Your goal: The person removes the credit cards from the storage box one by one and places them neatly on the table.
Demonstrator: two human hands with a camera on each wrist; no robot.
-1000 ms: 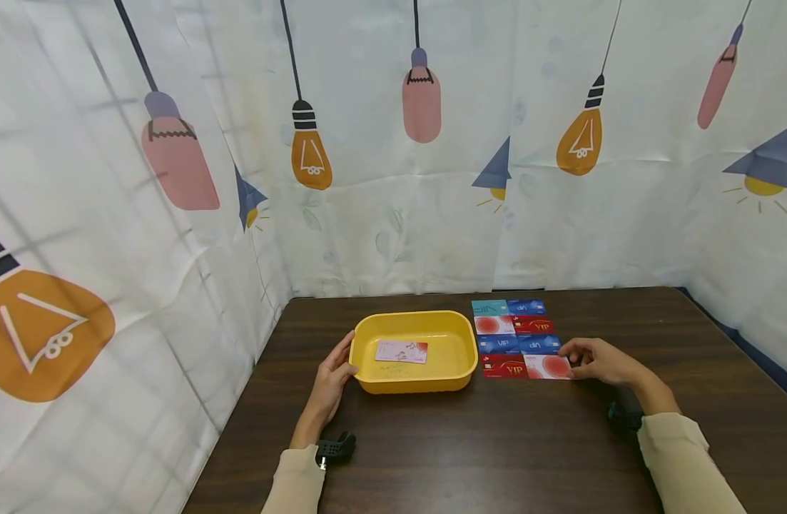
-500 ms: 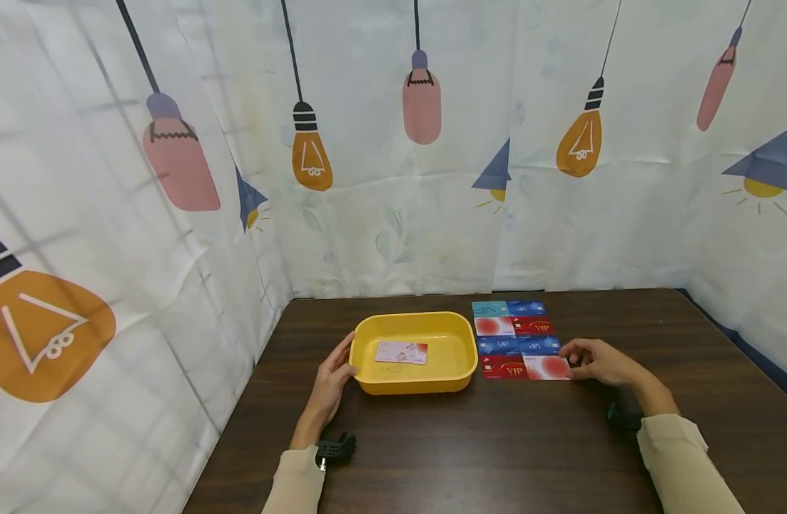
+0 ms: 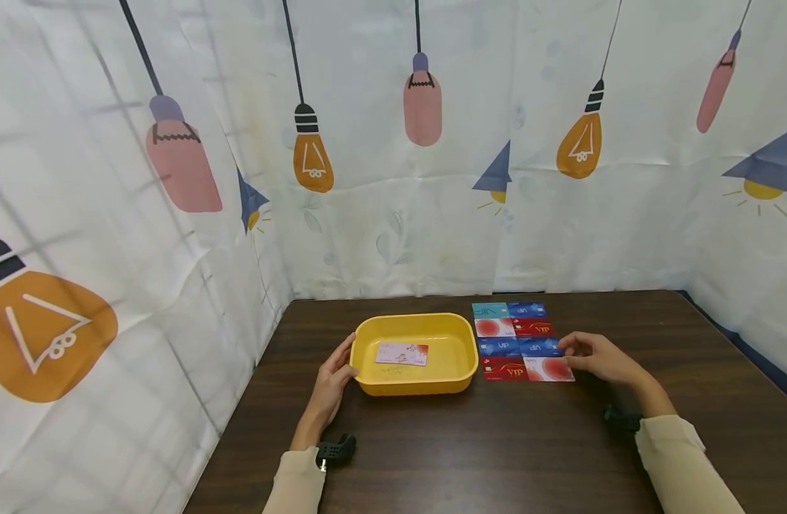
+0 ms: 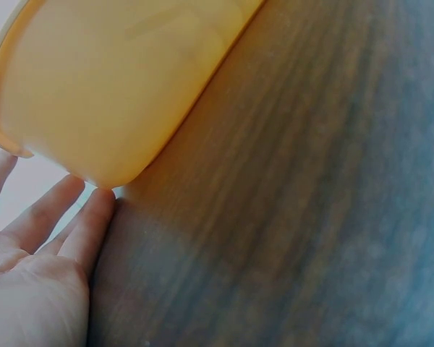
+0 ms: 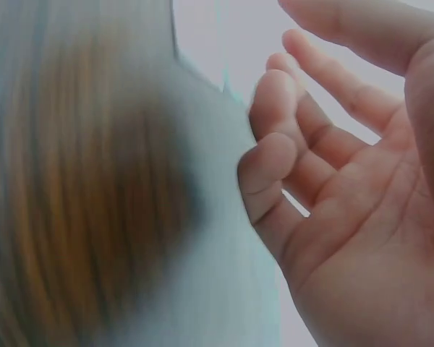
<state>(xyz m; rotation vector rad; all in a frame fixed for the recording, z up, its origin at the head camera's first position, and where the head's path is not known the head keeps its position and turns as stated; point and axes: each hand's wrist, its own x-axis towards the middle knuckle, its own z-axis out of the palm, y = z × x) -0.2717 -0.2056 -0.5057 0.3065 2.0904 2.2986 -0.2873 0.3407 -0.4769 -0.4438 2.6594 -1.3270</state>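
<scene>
One pink-and-red card (image 3: 402, 353) already lies flat in the yellow tray (image 3: 457, 325), so the sorting looks barely begun: by my count eight cards (image 3: 520, 340) remain on the dark table (image 3: 496, 457), laid in a two-column grid just right of the tray (four rows, edges touching or nearly so).

Left hand (image 3: 332, 378) rests against the tray's left end, fingers (image 4: 87, 228) fairly straight and touching the wall near its base, steadying it rather than gripping.

Right hand (image 3: 595, 355) sits at the right edge of the grid, beside the blue card (image 3: 539, 346) in the third row and just above the white-and-red card (image 3: 549, 368) in the nearest row. Its fingers (image 5: 289, 166) are loosely curled and hold nothing; the wrist view is blurred, so whether a fingertip touches a card cannot be told.

Judgement: one card placed, the rest still to go, none lifted at present.
</scene>
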